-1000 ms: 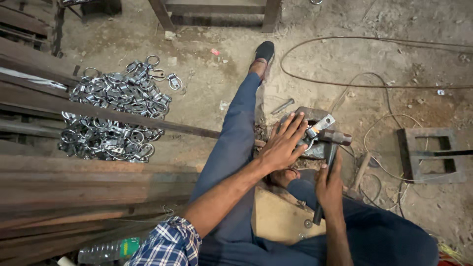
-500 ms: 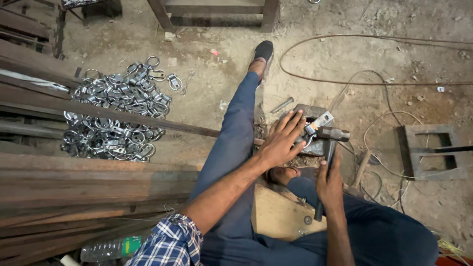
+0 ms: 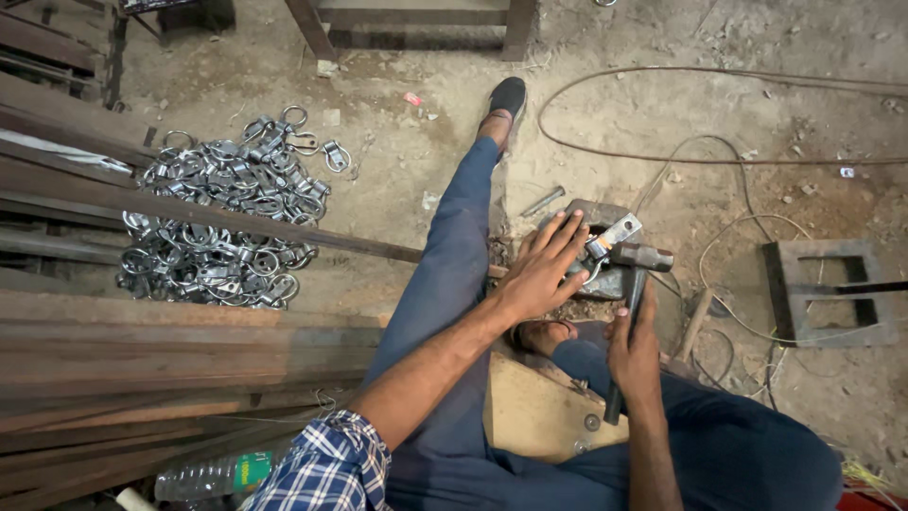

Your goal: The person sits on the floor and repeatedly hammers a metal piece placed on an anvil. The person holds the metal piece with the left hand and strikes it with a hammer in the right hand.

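We see the left hand (image 3: 541,274) spread flat, fingers splayed, pressing down on a bright metal clamp (image 3: 605,255) that sits on a steel block (image 3: 591,216). Not clenched; palm-down hold, fingertips on the block's top edge.

Right hand (image 3: 632,355) is wrapped tight round the handle of a hammer (image 3: 636,274). Hammer head lies just right of the clamp, touching or nearly touching it; we can't tell which.

Landmark = block. Just behind it on the dirt: a short bolt (image 3: 542,202). Right of it: thin wires (image 3: 719,237), then well apart a square steel frame (image 3: 821,289). Near side of it: a bare foot, and a tan board (image 3: 539,412) under our legs. Our left leg (image 3: 454,255) runs along the block's left side, shoe at the far end.

Well left of the block: a loose pile of clamps (image 3: 222,222) heaped on the ground, not in any bin, with a long flat bar (image 3: 236,222) lying across it. Nearer us, stacked rusty bars (image 3: 161,360). Only container in view is a plastic bottle (image 3: 218,473), lying on its side beside our plaid sleeve, capped; contents not readable.
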